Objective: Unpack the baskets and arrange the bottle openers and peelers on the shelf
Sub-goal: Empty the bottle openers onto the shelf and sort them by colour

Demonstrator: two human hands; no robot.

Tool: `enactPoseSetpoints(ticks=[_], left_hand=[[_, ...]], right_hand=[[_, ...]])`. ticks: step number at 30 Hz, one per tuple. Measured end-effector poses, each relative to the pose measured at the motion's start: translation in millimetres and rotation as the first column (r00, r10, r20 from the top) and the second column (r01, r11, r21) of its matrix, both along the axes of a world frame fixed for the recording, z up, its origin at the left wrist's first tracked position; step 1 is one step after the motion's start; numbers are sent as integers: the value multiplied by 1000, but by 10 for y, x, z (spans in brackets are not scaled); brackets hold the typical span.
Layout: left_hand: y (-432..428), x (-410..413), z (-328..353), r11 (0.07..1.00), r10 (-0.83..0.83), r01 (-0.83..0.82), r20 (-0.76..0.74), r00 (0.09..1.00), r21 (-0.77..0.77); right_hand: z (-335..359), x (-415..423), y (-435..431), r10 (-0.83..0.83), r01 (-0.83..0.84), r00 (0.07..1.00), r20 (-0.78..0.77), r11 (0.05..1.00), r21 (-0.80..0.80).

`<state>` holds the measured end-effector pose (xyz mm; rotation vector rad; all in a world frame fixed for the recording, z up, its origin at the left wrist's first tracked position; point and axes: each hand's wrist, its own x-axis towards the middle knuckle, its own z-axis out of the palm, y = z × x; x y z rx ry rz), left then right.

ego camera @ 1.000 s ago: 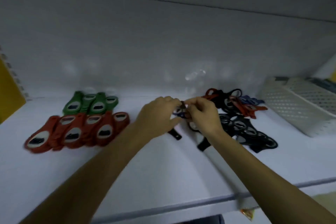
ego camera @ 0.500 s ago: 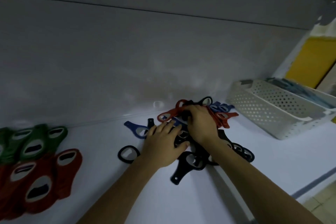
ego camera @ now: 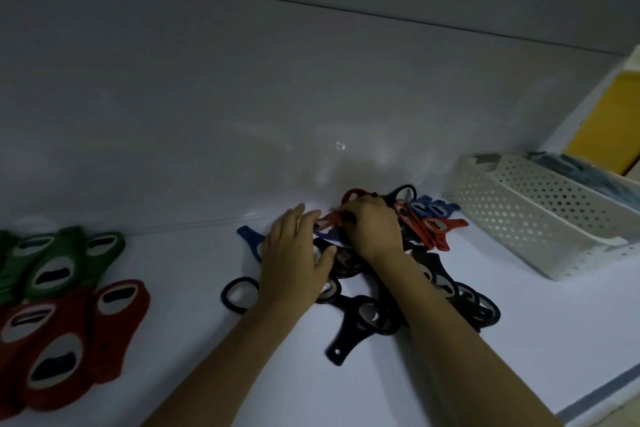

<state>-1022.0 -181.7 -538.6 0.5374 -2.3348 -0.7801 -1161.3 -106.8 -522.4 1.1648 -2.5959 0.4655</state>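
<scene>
A loose pile of black, red and blue ring-shaped openers (ego camera: 374,315) lies on the white shelf (ego camera: 207,350). My left hand (ego camera: 294,263) lies flat over the pile's left side, fingers straight. My right hand (ego camera: 370,229) curls its fingers round a red opener (ego camera: 329,220) at the pile's back. One blue opener (ego camera: 252,241) and a black ring opener (ego camera: 239,295) lie just left of my left hand. At the far left, green openers (ego camera: 59,263) and red openers (ego camera: 65,343) are laid in overlapping rows.
A white perforated basket (ego camera: 540,222) stands at the right, close to the pile, with dark items inside. The shelf's back wall runs behind everything. The shelf's front edge (ego camera: 595,399) shows at the lower right. A yellow panel (ego camera: 602,114) is at the far right.
The view swung right and closer, so the sorted rows slid left. My hands dropped from mid-air onto the pile; the left now lies flat, the right grips a red opener.
</scene>
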Motion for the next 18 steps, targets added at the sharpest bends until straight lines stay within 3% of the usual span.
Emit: enactPoseSetpoints(ticks=[4,7,10,14,18], left_hand=[[-13,3,-6,984,53,-44,46,998,-172],[-24,-6,-42,983,68,-49,108,992,-176],[-30,-15,-45,986,67,-51,102,993,-156],[-20,-2,6,992,69,-73,-40,997,-102],[-27,34,60,994,69,-46,-262,963,94]], right_hand=[[46,89,67,101,-90,994,34,967,-240],[82,108,130,166,-138,982,86,953,-269],[142,150,183,286,-151,927,241,876,-458],[221,223,203,493,-145,764,416,760,-634],[241,272,211,547,-65,634,546,742,-667]])
